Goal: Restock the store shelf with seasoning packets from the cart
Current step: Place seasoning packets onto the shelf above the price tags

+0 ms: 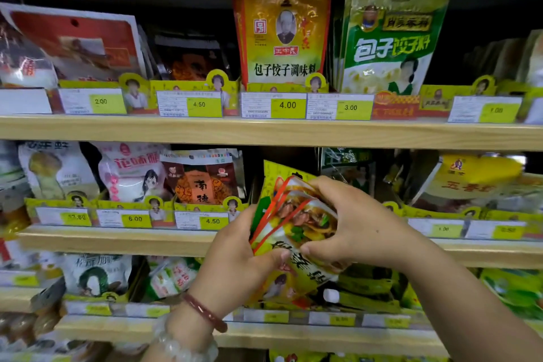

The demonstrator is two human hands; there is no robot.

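Observation:
A small stack of yellow and red-edged seasoning packets (pixel 299 223) with a food picture is held up in front of the second shelf (pixel 117 239). My left hand (pixel 235 261) grips the stack from below and the left, thumb on its lower edge. My right hand (pixel 355 223) holds it from the right, fingers curled over the top and thumb on the front. Behind the stack, a dark gap shows on the second shelf beside a yellow packet (pixel 279 173). The cart is out of view.
Wooden shelves run across the view with yellow price tags (pixel 288 105). The upper shelf (pixel 264 132) carries an upright yellow packet (pixel 283 38) and green packets (pixel 390 41). Orange packets (pixel 202 179) stand left of the gap, yellow ones (pixel 470 179) lie to the right. More packets fill the lower shelf (pixel 364 288).

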